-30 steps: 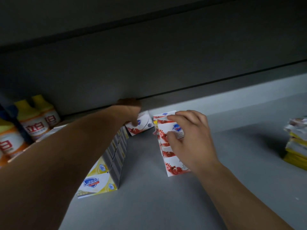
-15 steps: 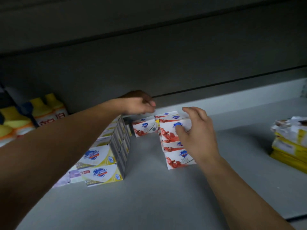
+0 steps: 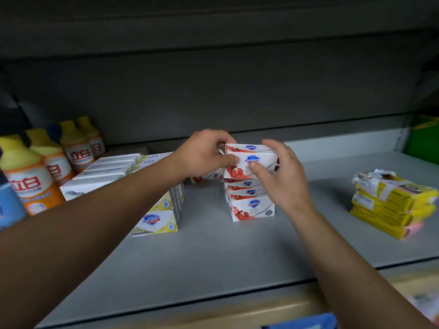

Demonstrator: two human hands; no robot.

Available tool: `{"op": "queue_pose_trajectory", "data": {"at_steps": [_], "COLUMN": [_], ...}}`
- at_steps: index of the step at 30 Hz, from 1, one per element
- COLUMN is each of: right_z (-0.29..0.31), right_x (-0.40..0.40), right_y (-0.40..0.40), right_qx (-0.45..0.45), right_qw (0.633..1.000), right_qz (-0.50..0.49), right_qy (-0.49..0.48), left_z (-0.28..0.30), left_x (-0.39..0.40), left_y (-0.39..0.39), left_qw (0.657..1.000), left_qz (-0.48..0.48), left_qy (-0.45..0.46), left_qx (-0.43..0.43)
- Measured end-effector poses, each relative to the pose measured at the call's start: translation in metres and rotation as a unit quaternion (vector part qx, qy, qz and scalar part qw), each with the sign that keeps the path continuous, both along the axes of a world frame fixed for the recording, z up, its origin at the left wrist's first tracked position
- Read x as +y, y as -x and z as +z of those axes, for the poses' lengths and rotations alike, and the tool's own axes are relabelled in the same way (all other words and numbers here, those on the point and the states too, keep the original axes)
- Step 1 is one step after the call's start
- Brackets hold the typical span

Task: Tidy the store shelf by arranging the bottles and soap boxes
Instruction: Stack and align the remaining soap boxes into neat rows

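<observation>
Your hands, left hand (image 3: 204, 154) and right hand (image 3: 279, 173), grip red soap box (image 3: 251, 160) atop stack (image 3: 250, 198) | yellow-capped bottles (image 3: 31, 172) far left | yellow boxes (image 3: 161, 214) lower centre-left | yellow packs (image 3: 389, 203) right

Head view looks forward and down, close over the shelf (image 3: 213, 257).

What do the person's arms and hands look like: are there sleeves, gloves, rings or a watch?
Both forearms are bare to the frame edge, with no sleeve in view. The left hand and right hand wear no gloves. No ring, watch or bracelet shows on the fingers or wrists. The fingernails look short and unpainted.
</observation>
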State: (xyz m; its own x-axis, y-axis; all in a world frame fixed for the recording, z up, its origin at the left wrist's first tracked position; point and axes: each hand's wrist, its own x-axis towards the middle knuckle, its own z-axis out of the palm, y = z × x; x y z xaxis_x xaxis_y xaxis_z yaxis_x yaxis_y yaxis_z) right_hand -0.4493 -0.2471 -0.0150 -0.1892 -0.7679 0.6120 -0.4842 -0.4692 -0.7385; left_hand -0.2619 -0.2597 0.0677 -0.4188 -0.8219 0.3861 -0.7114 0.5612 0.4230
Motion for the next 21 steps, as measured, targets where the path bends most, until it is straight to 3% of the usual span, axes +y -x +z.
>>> {"op": "queue_pose_trajectory", "data": {"at_steps": [3, 6, 8, 14, 17, 19, 21], "right_z": [0.002, -0.008, -0.018, -0.046, -0.059, -0.063, -0.064], "right_x": [0.034, 0.067, 0.083, 0.102, 0.102, 0.101, 0.101], "right_y": [-0.008, -0.016, -0.02, -0.034, -0.039, -0.043, -0.046], "right_qx": [-0.028, -0.039, -0.05, -0.061, -0.119, -0.165, -0.168], "right_qw": [0.997, 0.987, 0.976, 0.972, 0.968, 0.958, 0.955], "right_qz": [0.064, 0.151, 0.205, 0.195, 0.157, 0.128, 0.096], "right_qy": [-0.009, -0.044, -0.06, -0.116, -0.159, -0.199, -0.226], "left_z": [-0.015, -0.036, -0.052, -0.103, -0.12, -0.13, -0.138], "left_x": [0.033, 0.061, 0.075, 0.09, 0.093, 0.094, 0.093], "left_y": [-0.01, -0.021, -0.03, -0.058, -0.064, -0.064, -0.062], "left_qw": [0.989, 0.937, 0.905, 0.855, 0.818, 0.818, 0.84], "left_qz": [0.026, 0.012, 0.012, 0.021, -0.001, -0.012, -0.003], "left_qy": [-0.042, -0.156, -0.211, -0.307, -0.358, -0.353, -0.318], "left_qx": [0.14, 0.311, 0.368, 0.418, 0.451, 0.454, 0.44]}}
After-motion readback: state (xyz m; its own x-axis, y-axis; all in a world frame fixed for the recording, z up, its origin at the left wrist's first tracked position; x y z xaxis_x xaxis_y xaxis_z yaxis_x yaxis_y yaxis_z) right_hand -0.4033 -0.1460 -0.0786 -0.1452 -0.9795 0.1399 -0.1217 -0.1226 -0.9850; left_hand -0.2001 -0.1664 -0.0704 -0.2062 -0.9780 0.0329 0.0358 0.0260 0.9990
